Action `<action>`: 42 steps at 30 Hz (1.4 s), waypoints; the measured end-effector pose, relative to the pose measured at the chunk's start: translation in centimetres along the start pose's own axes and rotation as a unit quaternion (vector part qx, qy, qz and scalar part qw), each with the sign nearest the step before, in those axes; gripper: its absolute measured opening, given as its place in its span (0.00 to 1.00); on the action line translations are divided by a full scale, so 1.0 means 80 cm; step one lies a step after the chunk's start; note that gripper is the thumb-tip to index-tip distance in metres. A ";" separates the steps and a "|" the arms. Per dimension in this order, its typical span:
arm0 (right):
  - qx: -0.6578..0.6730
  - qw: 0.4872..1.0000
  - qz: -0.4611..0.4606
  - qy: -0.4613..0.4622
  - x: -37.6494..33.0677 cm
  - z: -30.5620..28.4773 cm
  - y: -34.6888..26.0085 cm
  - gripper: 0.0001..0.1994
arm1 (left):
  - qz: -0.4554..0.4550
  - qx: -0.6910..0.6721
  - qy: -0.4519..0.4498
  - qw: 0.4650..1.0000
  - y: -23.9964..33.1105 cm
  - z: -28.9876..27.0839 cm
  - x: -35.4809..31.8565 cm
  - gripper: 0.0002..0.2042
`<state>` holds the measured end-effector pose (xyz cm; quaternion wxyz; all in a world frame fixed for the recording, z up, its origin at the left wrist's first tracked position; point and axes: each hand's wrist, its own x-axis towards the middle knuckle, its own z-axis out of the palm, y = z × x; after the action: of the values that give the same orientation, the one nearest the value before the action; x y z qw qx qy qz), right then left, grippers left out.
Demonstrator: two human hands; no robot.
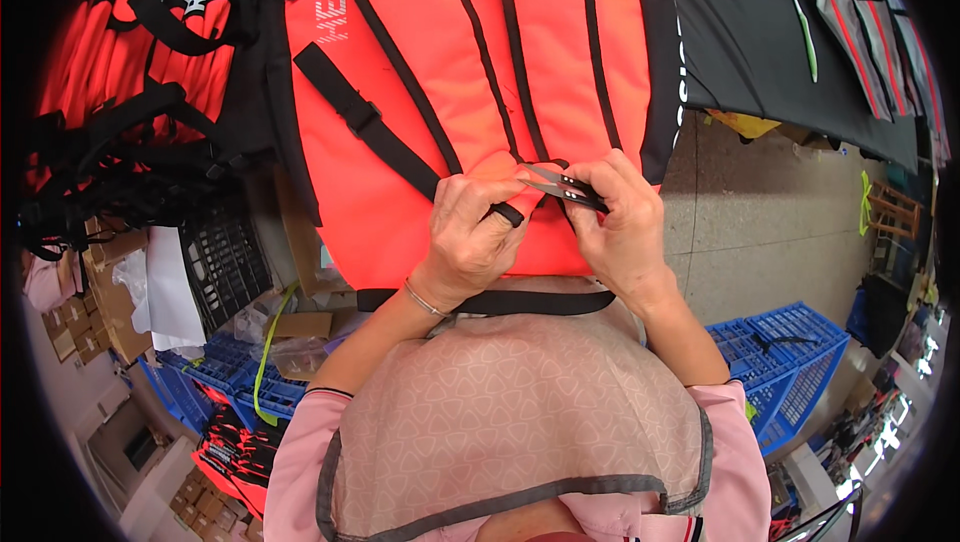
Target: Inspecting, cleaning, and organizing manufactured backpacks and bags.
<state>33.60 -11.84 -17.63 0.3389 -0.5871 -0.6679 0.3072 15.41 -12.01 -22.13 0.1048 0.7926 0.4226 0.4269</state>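
Observation:
An orange-red backpack [385, 197] with black side panels lies in front of me, its two padded shoulder straps [455, 62] running away toward the far end. My right hand [622, 212] is closed on small black-handled thread snips [568, 189], their pointed metal blades aimed left. Those blade tips sit beside the fingers of my left hand [472, 232], near the lower ends of the shoulder straps. Pinched in my left hand is a black webbing strap [390, 152], which runs up left to a plastic buckle [363, 119]. Whether the blades touch a thread is too small to tell.
At far left hang several orange-red bags [190, 62] with black straps. Blue plastic crates [790, 362] stand on the floor at right, others at lower left by cardboard boxes [110, 292]. A black-covered table [740, 52] with grey, red-striped pieces [850, 32] is at far right.

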 end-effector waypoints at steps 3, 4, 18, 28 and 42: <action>-0.036 0.999 -0.028 -0.012 0.002 0.007 0.011 0.09 | 0.021 0.006 -0.010 1.000 -0.001 0.001 -0.001 0.09; -0.051 0.998 -0.044 -0.008 0.004 0.011 0.013 0.10 | 0.034 0.021 -0.018 0.999 -0.001 0.002 -0.001 0.09; 0.317 0.932 0.176 0.010 0.016 -0.050 0.007 0.08 | -0.016 0.007 0.012 1.000 -0.003 0.006 0.002 0.19; -0.097 0.994 0.031 0.032 -0.013 -0.025 -0.006 0.12 | -0.018 0.020 0.016 1.000 -0.001 0.007 0.003 0.21; 0.028 0.998 -0.012 -0.047 0.019 -0.007 0.001 0.11 | -0.006 0.010 0.013 1.000 -0.005 0.008 0.001 0.09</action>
<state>33.98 -10.30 -17.28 0.3267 -0.5544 -0.6812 0.3492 15.73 -11.61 -22.70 0.0940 0.7852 0.4334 0.4322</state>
